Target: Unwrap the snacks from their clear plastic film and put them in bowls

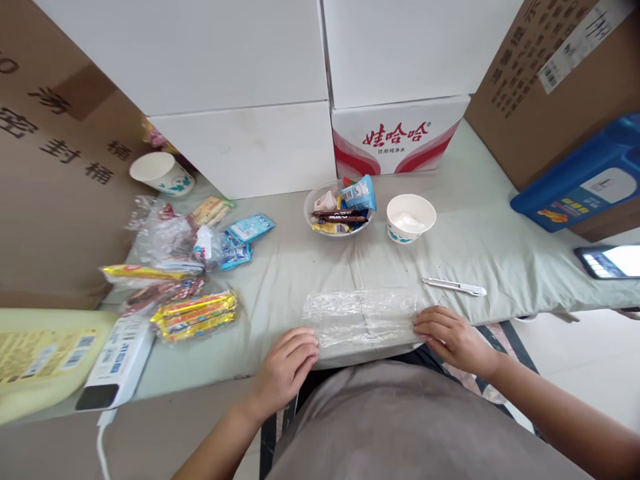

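A crinkled sheet of clear plastic wrap (pixel 363 317) lies flat on the pale green cloth (pixel 280 273) at the table's near edge. My left hand (pixel 287 367) rests at the sheet's left end, fingers curled onto its edge. My right hand (pixel 450 337) presses the right end, fingers bent and close together on the film. Behind the sheet stands a clear bowl (pixel 339 210) of wrapped snacks, and beside it a white paper cup (pixel 411 217) holds something white. A white pen (pixel 454 287) lies just beyond my right hand.
Snack packets (pixel 195 313) and a plastic bag (pixel 165 237) crowd the left side, with another paper cup (pixel 161 173) behind. White boxes (pixel 240 143) and brown cartons (pixel 545 80) wall the back. A phone (pixel 610 261) and a blue box (pixel 585 177) sit at the right.
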`<state>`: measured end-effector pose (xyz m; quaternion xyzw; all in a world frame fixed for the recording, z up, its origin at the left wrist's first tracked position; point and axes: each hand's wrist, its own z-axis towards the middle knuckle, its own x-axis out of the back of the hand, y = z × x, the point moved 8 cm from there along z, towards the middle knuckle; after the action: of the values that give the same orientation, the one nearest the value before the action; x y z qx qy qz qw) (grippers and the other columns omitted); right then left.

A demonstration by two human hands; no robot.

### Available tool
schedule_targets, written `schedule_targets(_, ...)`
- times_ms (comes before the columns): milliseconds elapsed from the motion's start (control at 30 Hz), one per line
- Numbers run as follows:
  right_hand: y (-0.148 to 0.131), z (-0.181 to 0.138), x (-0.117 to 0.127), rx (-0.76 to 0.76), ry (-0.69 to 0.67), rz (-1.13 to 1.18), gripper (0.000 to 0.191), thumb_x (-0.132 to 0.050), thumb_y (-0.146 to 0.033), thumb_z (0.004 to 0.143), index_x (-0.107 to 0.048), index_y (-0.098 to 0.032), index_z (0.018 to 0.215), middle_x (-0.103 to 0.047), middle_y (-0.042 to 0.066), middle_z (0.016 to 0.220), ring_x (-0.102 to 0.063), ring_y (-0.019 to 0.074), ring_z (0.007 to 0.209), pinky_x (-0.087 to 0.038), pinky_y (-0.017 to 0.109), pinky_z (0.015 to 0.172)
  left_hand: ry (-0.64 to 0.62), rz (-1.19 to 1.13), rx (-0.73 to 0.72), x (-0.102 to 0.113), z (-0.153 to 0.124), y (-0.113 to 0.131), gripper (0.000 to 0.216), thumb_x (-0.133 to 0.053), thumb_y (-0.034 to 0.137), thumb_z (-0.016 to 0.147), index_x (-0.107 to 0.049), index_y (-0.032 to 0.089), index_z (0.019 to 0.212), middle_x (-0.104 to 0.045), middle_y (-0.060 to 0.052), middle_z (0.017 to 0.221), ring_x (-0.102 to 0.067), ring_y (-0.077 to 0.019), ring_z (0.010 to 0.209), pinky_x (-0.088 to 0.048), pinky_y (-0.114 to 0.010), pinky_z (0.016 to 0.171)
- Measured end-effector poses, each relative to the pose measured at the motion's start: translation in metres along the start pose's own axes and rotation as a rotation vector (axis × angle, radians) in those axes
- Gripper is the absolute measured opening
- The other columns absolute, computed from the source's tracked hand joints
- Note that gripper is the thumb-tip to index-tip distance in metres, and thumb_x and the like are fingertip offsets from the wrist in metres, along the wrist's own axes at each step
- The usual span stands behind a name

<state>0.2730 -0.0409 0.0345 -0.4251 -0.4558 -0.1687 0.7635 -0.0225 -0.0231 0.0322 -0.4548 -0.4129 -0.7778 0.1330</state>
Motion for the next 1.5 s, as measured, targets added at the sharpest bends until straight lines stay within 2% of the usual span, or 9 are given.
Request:
schedule_targets(233,0.034,0.018,0.003,-0.358,0.092,-0.133,0.03,-0.037,-0.032,0.099,-0.064,-0.021,0.102,-0.071,0.007,0.091,-0.067,0.0194,0.077,-0.053,0.033,0.068,0.055,0.184,0.286,0.005,0.04,-0.03,0.02,-0.041,0.03,0.096,-0.06,0.022,0.097,-0.071,-0.002,0.083,-0.067,-0.0158,0.07,-0.05,-0.026,0.065)
schedule_targets(433,0.053,0.021,-0.007,-0.477,0.074,-0.41,0.031,-0.039,-0.037,0.098,-0.066,-0.021,0.1,-0.071,0.007,0.085,-0.064,0.0196,0.064,-0.043,0.031,0.056,-0.12,0.447,0.409,-0.018,0.072,-0.044,0.019,-0.043,0.024,0.093,-0.062,0.021,0.091,-0.07,-0.004,0.087,-0.064,-0.0178,0.067,-0.043,-0.027,0.057)
schedule_targets(633,0.02,0.031,0.017,-0.305,0.245,-0.48,0.027,-0.048,-0.034,0.095,-0.066,-0.018,0.108,-0.067,0.014,0.107,-0.059,0.0294,0.104,-0.045,0.043,0.089,0.153,0.525,0.298,0.011,0.082,-0.009,0.017,-0.052,0.026,0.089,-0.063,0.018,0.099,-0.064,-0.013,0.101,-0.059,-0.0285,0.092,-0.046,-0.04,0.08)
schedule_targets(767,-0.018,0.053,-0.021,0.026,0.065,-0.409,0.048,-0.047,-0.048,0.095,-0.055,-0.018,0.131,-0.054,0.011,0.139,-0.04,0.0306,0.134,-0.027,0.051,0.111,0.14,0.354,0.073,-0.017,0.092,0.032,0.019,-0.048,0.023,0.092,-0.063,0.018,0.102,-0.063,-0.011,0.102,-0.057,-0.025,0.093,-0.047,-0.039,0.084)
schedule_targets(867,-0.017,0.053,-0.044,0.057,-0.073,-0.412,0.078,-0.045,-0.068,0.088,-0.039,-0.016,0.146,-0.039,0.012,0.152,-0.026,0.0351,0.142,-0.021,0.057,0.113,0.037,0.366,0.133,-0.042,0.088,0.024,0.023,-0.05,0.026,0.092,-0.062,0.018,0.109,-0.061,-0.01,0.096,-0.056,-0.0253,0.088,-0.048,-0.038,0.077)
schedule_targets(967,0.003,0.032,-0.041,-0.048,-0.104,-0.446,0.086,-0.051,-0.067,0.085,-0.032,-0.015,0.15,-0.033,0.013,0.155,-0.019,0.0387,0.144,-0.021,0.06,0.112,0.063,0.497,0.282,-0.034,0.071,-0.004,0.031,-0.053,0.034,0.091,-0.062,0.016,0.114,-0.06,-0.013,0.096,-0.054,-0.029,0.089,-0.047,-0.041,0.076)
schedule_targets(1167,0.006,-0.022,-0.017,0.001,0.002,-0.434,0.046,-0.045,-0.015,0.093,-0.048,-0.021,0.138,-0.055,0.009,0.139,-0.045,0.0248,0.131,-0.037,0.044,0.103,0.055,0.567,0.286,-0.018,0.059,-0.021,0.038,-0.049,0.035,0.093,-0.059,0.017,0.125,-0.064,-0.014,0.109,-0.055,-0.0301,0.097,-0.042,-0.044,0.083)
schedule_targets(1367,-0.029,-0.025,0.002,0.135,0.183,-0.296,0.026,-0.043,-0.015,0.095,-0.067,-0.021,0.104,-0.07,0.007,0.108,-0.056,0.0215,0.11,-0.037,0.041,0.098,0.175,0.49,0.264,-0.02,0.093,-0.007,0.029,-0.051,0.021,0.091,-0.061,0.02,0.119,-0.063,-0.011,0.123,-0.049,-0.0322,0.119,-0.034,-0.049,0.097)
schedule_targets(1500,-0.056,-0.013,0.011,0.236,0.123,-0.232,0.028,-0.039,-0.016,0.098,-0.066,-0.02,0.106,-0.071,0.004,0.098,-0.057,0.0191,0.112,-0.035,0.04,0.105,0.224,0.372,0.212,-0.029,0.089,0.027,0.015,-0.053,0.024,0.09,-0.067,0.017,0.095,-0.065,-0.011,0.097,-0.055,-0.0267,0.091,-0.042,-0.041,0.08)
